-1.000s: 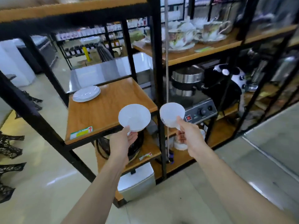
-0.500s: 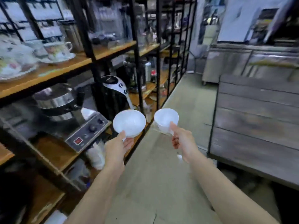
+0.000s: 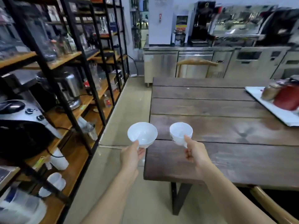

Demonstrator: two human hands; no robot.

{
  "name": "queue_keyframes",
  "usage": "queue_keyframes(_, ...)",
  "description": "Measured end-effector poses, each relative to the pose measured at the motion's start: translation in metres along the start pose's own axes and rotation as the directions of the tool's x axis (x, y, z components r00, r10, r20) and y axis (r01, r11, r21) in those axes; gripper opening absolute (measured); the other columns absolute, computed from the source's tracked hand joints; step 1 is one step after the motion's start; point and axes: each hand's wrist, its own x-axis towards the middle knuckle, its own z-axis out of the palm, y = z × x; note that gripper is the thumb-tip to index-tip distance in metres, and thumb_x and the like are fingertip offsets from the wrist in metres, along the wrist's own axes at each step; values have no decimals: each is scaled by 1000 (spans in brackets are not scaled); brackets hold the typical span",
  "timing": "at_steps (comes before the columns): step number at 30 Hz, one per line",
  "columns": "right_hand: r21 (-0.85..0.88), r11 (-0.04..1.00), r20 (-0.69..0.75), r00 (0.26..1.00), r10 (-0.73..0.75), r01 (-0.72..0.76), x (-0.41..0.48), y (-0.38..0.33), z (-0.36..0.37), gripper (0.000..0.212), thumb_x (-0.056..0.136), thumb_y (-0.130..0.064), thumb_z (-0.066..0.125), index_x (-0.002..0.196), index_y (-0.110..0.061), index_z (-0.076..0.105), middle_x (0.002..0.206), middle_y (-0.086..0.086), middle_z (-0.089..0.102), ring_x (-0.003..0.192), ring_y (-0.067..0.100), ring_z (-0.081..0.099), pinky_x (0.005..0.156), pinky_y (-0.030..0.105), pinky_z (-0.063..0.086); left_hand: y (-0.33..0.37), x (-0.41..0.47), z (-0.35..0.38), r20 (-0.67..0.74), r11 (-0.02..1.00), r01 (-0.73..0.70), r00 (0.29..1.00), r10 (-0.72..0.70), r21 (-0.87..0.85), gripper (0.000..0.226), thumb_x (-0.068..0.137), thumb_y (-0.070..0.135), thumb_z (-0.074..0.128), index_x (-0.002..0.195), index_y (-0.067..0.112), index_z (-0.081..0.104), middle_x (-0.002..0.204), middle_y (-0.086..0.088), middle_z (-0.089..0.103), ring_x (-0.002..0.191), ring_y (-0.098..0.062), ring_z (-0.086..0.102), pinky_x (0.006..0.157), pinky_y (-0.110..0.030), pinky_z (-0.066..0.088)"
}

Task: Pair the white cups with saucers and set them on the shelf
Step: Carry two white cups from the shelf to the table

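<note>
My left hand (image 3: 131, 157) grips a white saucer (image 3: 142, 134) by its near edge; it is tilted toward me and looks deep, almost like a bowl. A white cup (image 3: 180, 133) is in my right hand (image 3: 195, 152), pinched at the handle with its mouth facing me and a small dark logo on its side. Both pieces are held apart in the air, the saucer over the aisle floor and the cup over the near left corner of a dark wooden table (image 3: 226, 131). The black-framed shelf unit with wooden boards (image 3: 77, 152) stands to my left.
The shelves hold appliances, and white cups (image 3: 59, 159) stand on a low board. On the table's far right lies a white tray (image 3: 275, 112) carrying a red item (image 3: 286, 99). A wooden chair (image 3: 196, 62) and steel counters (image 3: 242, 62) stand behind the table.
My view has swung right, from the shelf with the stacked saucers to the aisle and then the wooden table. Both hands kept their hold on the saucer and the cup.
</note>
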Motion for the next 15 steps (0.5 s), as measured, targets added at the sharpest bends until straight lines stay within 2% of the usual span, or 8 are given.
queue_keyframes(6, 116, 992, -122, 990, 73, -59, 64, 3, -38, 27, 87, -34, 59, 77, -9, 57, 63, -2, 39, 52, 15, 39, 42, 21, 32, -22, 54, 65, 86, 986, 136, 986, -144, 99, 15, 92, 12, 54, 105, 6, 51, 83, -9, 60, 95, -30, 61, 86, -35, 48)
queue_keyframes(9, 115, 988, -184, 975, 125, -105, 95, 2, -54, 29, 85, -38, 60, 74, -12, 56, 68, 1, 44, 51, 17, 41, 45, 23, 35, -32, 78, 94, 110, 966, 192, 971, -212, 172, 14, 93, 14, 53, 105, 7, 49, 82, -9, 56, 96, -30, 59, 88, -35, 47)
queue_keyframes(11, 119, 983, -218, 962, 163, -140, 115, 0, -63, 31, 84, -39, 61, 72, -12, 53, 69, 2, 44, 46, 17, 40, 47, 25, 32, -37, 92, 111, 103, 948, 237, 959, -262, 211, 12, 94, 15, 53, 94, 3, 51, 84, -10, 54, 94, -29, 59, 89, -35, 48)
queue_keyframes(15, 155, 974, -248, 948, 199, -164, 152, -7, -76, 32, 85, -37, 61, 71, -11, 48, 66, 2, 40, 41, 15, 37, 45, 24, 28, -42, 117, 147, 122, 918, 294, 935, -334, 266, 25, 94, 15, 52, 72, 3, 47, 81, -5, 53, 93, -25, 59, 90, -33, 46)
